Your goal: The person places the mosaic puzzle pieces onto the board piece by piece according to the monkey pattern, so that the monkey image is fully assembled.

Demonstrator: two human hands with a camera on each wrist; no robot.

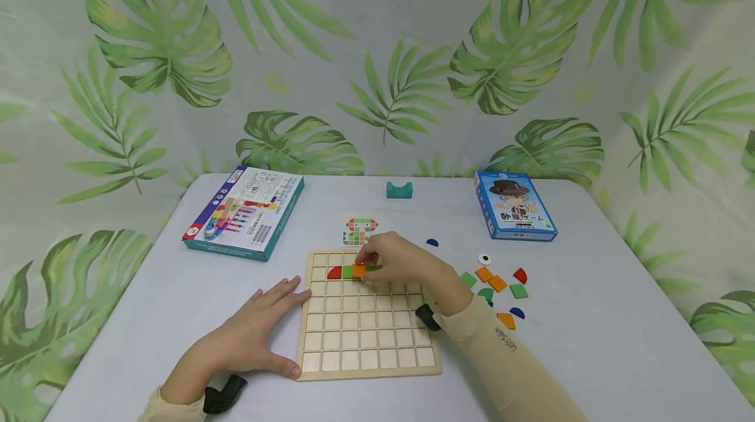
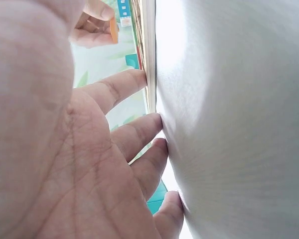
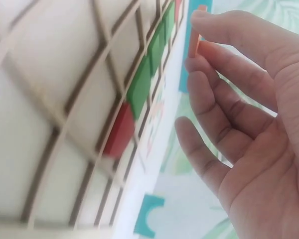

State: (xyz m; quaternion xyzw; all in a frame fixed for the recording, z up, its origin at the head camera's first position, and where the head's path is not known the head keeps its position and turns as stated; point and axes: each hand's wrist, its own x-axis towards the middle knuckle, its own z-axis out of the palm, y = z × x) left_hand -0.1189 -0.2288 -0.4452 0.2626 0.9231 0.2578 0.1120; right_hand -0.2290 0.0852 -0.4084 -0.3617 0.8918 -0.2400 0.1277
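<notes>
My right hand point(image 1: 407, 265) pinches a small orange tile point(image 3: 194, 39) between thumb and fingertips, above the upper part of a wooden grid board point(image 1: 350, 341). In that row lie a red tile point(image 1: 335, 272) with one rounded corner and a green tile point(image 1: 347, 272). The right wrist view shows several green tiles point(image 3: 139, 87) in line with a red one at each end. My left hand point(image 1: 253, 330) lies beside the board with fingers spread, its thumb and index finger touching the left edge.
Behind the board lies a pattern card point(image 1: 361, 232). Loose tiles, among them an orange one point(image 1: 484, 274) and a green one point(image 1: 519, 291), are scattered to the right. Farther back are a teal notched block point(image 1: 399, 191), a game box point(image 1: 244, 212) and a blue box point(image 1: 514, 206).
</notes>
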